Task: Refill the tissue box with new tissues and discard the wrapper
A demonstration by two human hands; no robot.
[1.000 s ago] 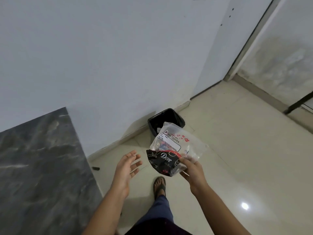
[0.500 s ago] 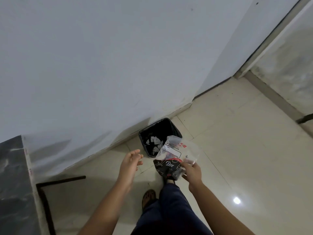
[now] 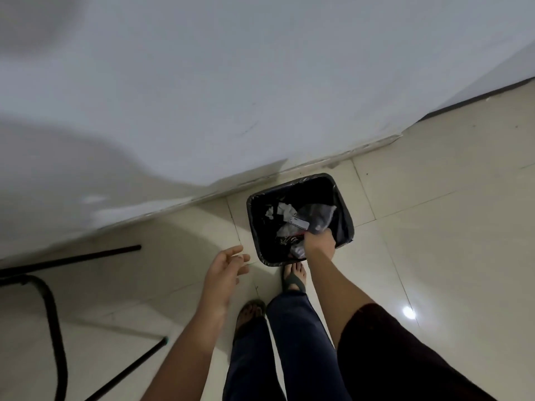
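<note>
Lowered right hand (image 3: 320, 241) inside bin (image 3: 344, 204) rim — fingers gripping wrapper (image 3: 314, 217) (left hand (image 3: 224, 270) spread).

Right hand (image 3: 320, 241) reaching down, clenched; left hand (image 3: 224, 273) open

The open mouth of the black bin (image 3: 344, 227) is partly filled by the right hand (image 3: 320, 241), the wrapper (image 3: 314, 218) and crumpled paper (image 3: 278, 211); only its far corner is left free. Passage behind the bin is closed by the wall (image 3: 231, 82). Free floor (image 3: 434, 227) is found on the right, while the left is blocked by black metal legs (image 3: 55, 328).
</note>
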